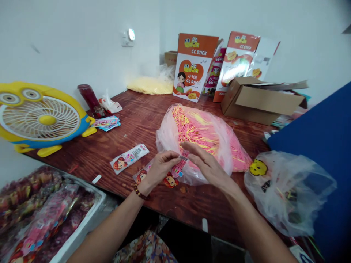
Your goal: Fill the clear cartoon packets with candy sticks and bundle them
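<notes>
A small clear printed packet [177,172] with a cartoon girl on it hangs from my left hand [161,168], its top edge pinched between thumb and fingertips. My right hand [207,166] is at the packet's top right corner, fingers stretched out and apart, one fingertip at the edge. Just beyond both hands lies a large clear bag [167,135], its mouth open, full of thin pink and yellow sticks [189,128]. Partly behind my left wrist lies another printed packet [141,175]. A stack of flat printed packets [129,158] rests farther left.
A yellow fan [46,118] stands at the left, near colourful cards [106,123] and a dark red jar [89,96]. Printed boxes [194,67] and an open carton [263,102] line the back. Filled packets fill a white crate [101,201]. A clear plastic bag [290,190] sits right.
</notes>
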Tool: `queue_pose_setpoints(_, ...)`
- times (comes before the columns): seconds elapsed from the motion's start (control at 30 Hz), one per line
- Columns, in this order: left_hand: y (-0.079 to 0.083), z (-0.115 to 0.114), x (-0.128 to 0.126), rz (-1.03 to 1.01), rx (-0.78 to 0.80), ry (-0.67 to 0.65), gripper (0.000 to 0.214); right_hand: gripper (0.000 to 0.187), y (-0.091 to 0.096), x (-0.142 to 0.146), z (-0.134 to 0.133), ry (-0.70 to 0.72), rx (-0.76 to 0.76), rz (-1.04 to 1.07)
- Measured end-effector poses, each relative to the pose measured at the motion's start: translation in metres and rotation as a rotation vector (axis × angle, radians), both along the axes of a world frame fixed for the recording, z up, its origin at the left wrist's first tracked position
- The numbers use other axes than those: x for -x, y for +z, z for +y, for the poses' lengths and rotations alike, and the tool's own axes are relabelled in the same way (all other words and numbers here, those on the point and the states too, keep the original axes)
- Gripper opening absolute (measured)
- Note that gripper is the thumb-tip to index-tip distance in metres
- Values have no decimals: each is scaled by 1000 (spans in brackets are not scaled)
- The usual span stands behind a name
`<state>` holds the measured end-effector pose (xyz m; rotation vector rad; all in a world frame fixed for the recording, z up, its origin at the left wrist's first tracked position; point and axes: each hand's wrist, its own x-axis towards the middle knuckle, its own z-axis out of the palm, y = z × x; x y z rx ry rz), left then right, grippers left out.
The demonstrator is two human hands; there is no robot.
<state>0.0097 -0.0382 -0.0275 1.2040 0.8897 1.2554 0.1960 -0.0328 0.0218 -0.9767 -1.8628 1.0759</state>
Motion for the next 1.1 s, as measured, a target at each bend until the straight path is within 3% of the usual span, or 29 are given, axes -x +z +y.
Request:
queue_pose_setpoints(0.07,-1,-1,3,7,-2,25,20,28,0,-4,0,-62,-4,-28)
queue_pose_setpoints(0.17,1,-5,9,52,-16,67,21,14,3,-3,-4,-205,-128,-138)
queue_pose_setpoints(0.3,9,-12,14,129,-118,136,16,14,9,6,-8,-124,-175,-123)
queue_pose_setpoints(0.47,19,-16,16,146,-163,196,13,17,7,11,-1,-109,-48,-21)
queue_pose_setpoints(0.63,18,-13,21,13,16,159,18,19,1,16,5,-104,184,193)
queue_pose_setpoints(0.77,16,-12,31,-24,214,-114,30,21,-7,21,6,-98,267,257)
queue_pose_setpoints(0.83,14,-13,35,9,246,-177,29,22,-13,24,7,-105,285,266)
queue_pose_setpoints(1.1,3,-17,34,38,285,-47,33,19,-33,34,13,-47,349,228)
